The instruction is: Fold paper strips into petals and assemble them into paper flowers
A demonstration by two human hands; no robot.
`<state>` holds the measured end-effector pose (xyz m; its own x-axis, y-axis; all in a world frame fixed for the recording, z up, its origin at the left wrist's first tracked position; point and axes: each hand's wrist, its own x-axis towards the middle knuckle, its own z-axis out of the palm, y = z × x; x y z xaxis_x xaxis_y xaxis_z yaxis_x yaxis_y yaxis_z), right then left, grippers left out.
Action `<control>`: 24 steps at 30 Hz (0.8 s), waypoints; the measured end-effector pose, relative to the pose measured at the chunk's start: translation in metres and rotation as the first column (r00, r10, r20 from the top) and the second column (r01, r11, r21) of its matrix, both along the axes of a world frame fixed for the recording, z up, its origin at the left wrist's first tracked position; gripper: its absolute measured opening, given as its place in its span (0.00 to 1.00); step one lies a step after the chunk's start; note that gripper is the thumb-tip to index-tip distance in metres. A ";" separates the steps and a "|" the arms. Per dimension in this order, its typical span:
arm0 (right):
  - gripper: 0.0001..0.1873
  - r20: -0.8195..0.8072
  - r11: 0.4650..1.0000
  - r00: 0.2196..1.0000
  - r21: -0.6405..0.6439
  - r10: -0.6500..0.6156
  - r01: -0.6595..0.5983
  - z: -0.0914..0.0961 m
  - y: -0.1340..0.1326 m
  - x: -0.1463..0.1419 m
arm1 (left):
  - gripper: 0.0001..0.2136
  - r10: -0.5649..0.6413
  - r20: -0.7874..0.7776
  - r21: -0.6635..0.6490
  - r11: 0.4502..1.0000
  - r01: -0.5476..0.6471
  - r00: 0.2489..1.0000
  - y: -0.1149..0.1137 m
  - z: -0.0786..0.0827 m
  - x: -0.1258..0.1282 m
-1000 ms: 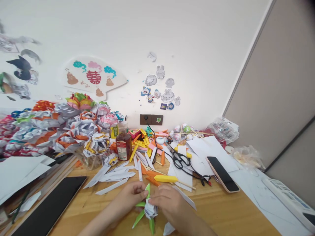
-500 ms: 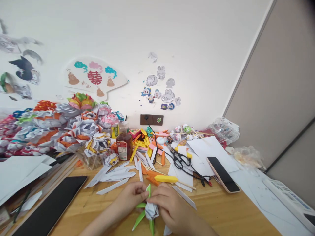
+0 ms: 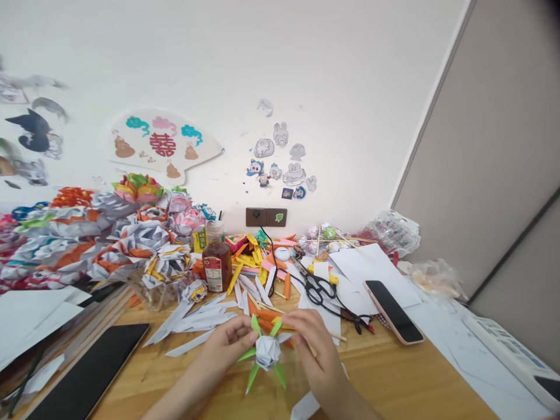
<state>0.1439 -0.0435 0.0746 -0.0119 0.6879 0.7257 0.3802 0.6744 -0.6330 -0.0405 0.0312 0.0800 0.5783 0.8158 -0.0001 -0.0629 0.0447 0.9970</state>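
Note:
A folded paper flower (image 3: 268, 352) with a white centre and several pointed green leaves is held just above the wooden table, near its front. My left hand (image 3: 234, 339) has its fingers curled and pinches the flower's left side, by a green leaf. To the right, my right hand (image 3: 318, 350) is open, fingers stretched toward the upper right green leaf (image 3: 276, 328); whether a fingertip touches it I cannot tell. Folded orange paper pieces (image 3: 266, 319) lie right behind the flower. A white paper strip (image 3: 305, 406) is partly beneath my right hand.
Black-handled scissors (image 3: 318, 287) and a phone (image 3: 394, 312) lie at the right. A brown-filled jar (image 3: 217, 265) stands behind white paper strips (image 3: 196, 322). Finished paper flowers (image 3: 144, 236) pile up at the left, behind a dark tablet (image 3: 90, 370). A cable (image 3: 272, 248) hangs from the socket.
My right hand has drawn back to the right and opened, uncovering the flower's white centre and upper right leaf. The flower has shifted slightly up, and its leaves are spread more visibly.

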 end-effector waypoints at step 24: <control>0.10 -0.206 0.880 0.978 -0.464 0.005 -0.102 -0.004 0.008 0.003 | 0.03 0.195 -0.204 0.305 0.944 -0.127 0.959 -0.011 -0.014 0.007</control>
<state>0.1470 -0.0358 0.0703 0.0484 0.9501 0.3083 0.1896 0.2943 -0.9367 -0.0331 0.0205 0.0664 0.4516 0.8825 0.1312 0.1849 -0.2364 0.9539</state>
